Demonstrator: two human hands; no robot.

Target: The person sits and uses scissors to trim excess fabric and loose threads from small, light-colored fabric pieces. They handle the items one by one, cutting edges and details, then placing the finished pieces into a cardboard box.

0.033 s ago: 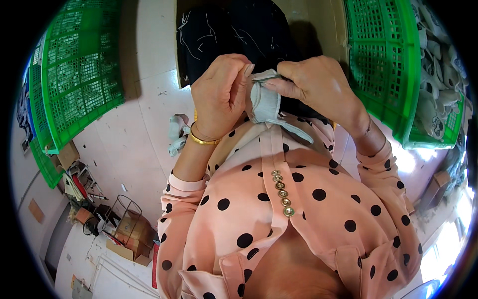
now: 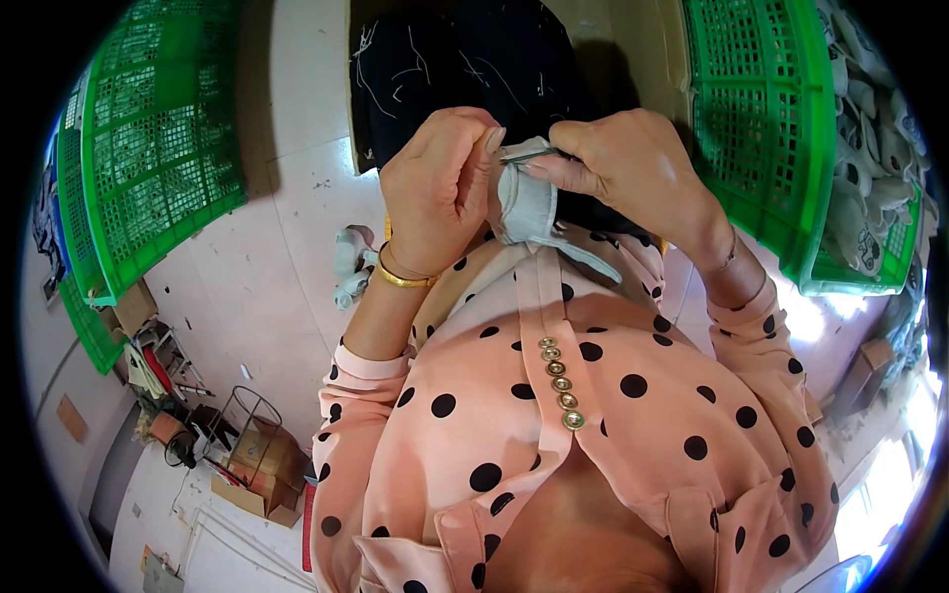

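**Two hands on one grey cloth piece, chest height**

I count two hands in view, both the person's own. The left hand (image 2: 435,188) is curled, its fingers closed on the left edge of a small grey cloth piece (image 2: 529,208). The right hand (image 2: 633,163) pinches the top edge of the same piece between thumb and fingers. Both hands are clamped on it, and it sits between them, just above the collar of the pink dotted blouse (image 2: 593,415). One thin dark line runs along the top edge at the right fingertips; I cannot tell whether it is a tool or a seam.

I count one gold bangle (image 2: 403,279) on the left wrist, and six round metal buttons (image 2: 560,383) in a row down the blouse front.

I count two green plastic crates: one at the left (image 2: 148,148), seen mostly from its mesh bottom, and one at the right (image 2: 761,128). The right crate holds many grey cloth pieces (image 2: 870,158); the rim cuts them off, so no count is possible. One dark cloth (image 2: 465,59) lies beyond the hands. A small pale bundle (image 2: 351,262) lies on the floor beside the left forearm; its nature is unclear. Clutter at lower left is too small to identify.
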